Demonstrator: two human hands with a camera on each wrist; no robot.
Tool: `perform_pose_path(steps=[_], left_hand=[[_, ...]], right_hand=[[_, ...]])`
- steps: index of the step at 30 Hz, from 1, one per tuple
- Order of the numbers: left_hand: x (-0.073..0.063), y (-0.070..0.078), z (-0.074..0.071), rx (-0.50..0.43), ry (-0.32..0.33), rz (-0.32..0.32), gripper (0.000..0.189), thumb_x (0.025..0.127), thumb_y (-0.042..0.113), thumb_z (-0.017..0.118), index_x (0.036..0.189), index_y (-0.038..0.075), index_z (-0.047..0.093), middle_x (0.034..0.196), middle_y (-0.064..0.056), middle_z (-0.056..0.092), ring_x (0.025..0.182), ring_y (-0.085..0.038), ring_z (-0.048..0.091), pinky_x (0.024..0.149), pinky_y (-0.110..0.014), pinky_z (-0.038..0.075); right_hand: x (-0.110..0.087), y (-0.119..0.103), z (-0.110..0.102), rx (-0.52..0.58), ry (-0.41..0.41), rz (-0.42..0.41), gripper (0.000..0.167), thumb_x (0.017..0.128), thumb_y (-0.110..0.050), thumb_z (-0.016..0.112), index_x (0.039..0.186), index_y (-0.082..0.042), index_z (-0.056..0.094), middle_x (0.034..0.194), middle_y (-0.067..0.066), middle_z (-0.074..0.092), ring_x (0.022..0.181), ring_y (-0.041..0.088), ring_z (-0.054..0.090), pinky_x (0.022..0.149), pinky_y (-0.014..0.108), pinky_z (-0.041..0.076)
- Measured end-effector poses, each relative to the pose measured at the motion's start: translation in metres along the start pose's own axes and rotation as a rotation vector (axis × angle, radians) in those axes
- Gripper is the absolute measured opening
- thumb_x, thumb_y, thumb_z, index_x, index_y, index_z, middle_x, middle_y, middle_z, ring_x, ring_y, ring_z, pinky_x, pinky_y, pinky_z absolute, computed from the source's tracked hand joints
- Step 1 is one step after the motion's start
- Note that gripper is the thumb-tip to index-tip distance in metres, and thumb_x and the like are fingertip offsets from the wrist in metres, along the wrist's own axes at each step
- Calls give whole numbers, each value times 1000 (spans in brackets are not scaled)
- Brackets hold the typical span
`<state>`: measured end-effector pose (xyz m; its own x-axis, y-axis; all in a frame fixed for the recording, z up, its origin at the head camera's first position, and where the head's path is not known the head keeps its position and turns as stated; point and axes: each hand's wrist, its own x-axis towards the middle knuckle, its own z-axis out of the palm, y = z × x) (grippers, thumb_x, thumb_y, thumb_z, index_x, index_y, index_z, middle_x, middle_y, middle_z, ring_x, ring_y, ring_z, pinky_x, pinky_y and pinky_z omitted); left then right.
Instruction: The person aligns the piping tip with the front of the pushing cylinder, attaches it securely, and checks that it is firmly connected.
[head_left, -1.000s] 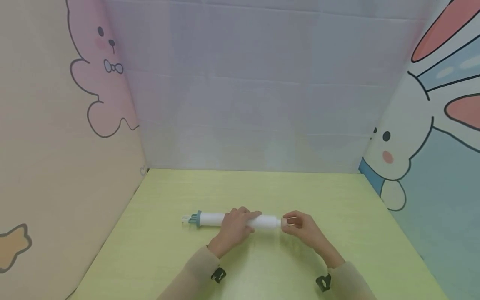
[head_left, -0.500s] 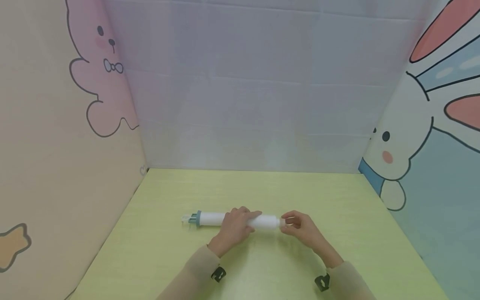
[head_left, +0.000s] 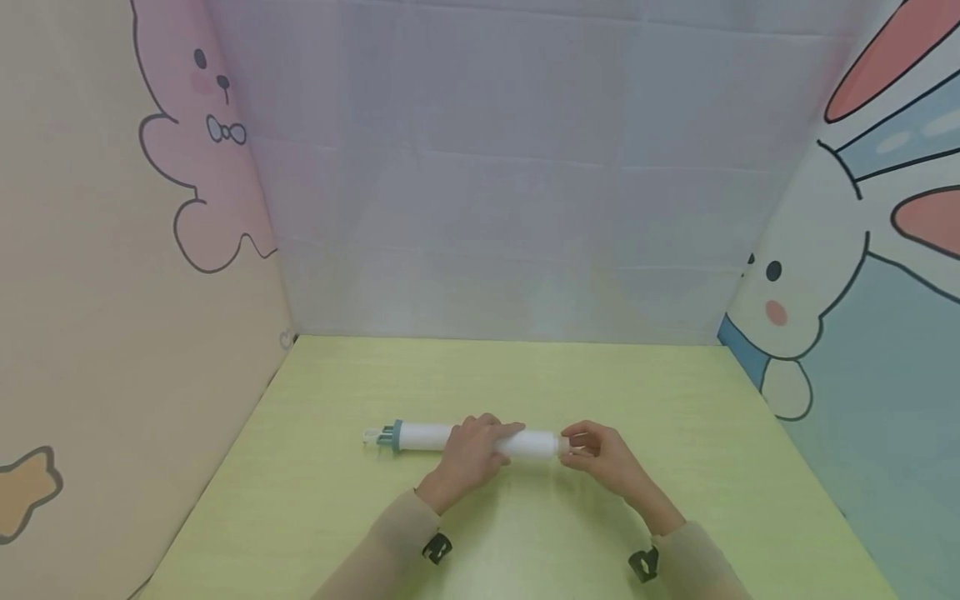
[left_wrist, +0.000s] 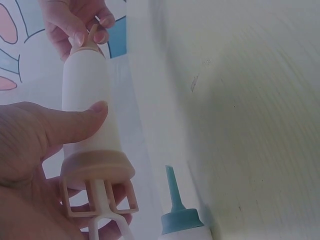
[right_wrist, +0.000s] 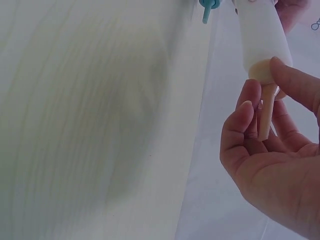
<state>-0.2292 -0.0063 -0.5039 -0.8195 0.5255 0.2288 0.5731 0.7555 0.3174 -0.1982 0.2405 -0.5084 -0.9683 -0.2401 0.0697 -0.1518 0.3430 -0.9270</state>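
Observation:
My left hand (head_left: 471, 454) wraps round a white, syringe-like bottle (left_wrist: 85, 80), its thumb along the side. A beige collar (left_wrist: 97, 167) with an open frame and a white forked handle (left_wrist: 102, 217) sit at its lower end in the left wrist view. At the other end, the thumb and fingers of my right hand (head_left: 603, 458) hold the beige nozzle cap (right_wrist: 267, 112), whose spout sticks out between the fingers. In the head view the left hand hides the beige collar.
A similar white bottle with a teal nozzle (left_wrist: 182, 220) lies on the pale yellow-green table (head_left: 510, 375). Its teal collar (head_left: 396, 436) and white end show left of my left hand in the head view. Cartoon-printed cloth walls (head_left: 787, 250) surround the table.
My right hand has shifted very slightly left at the nozzle end. My left hand and the bottle stay almost in place.

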Motion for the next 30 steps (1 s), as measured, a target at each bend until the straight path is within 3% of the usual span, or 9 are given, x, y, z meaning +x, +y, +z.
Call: perform_pose_path(steps=[10,18,30], left_hand=[[0,1,0,29,-7,15,51,78,25,78,127,29,63,104,-1,63,87,-25,56,68,-39,44],[1,2,2,13,-2,23,51,79,24,78,127,29,63,105,-2,63,87,-25,56,68,-39,44],[0,3,0,25,3,32,51,78,24,79,126,29,64,104,-3,64,85,-25,57,67,-38,44]], right_hand=[[1,1,-1,3,-6,-19,31,84,-4,72,111,6,59,110,23,62,100,38,60,76,33,53],[-1,1,-2,-6,-16,-38,31,84,-8,72,109,5,60,108,20,64,97,31,63,74,35,53],[0,-1,-3,30,-47,-7,32,86,-7,71,112,8,60,115,26,60,108,43,56,80,35,51]])
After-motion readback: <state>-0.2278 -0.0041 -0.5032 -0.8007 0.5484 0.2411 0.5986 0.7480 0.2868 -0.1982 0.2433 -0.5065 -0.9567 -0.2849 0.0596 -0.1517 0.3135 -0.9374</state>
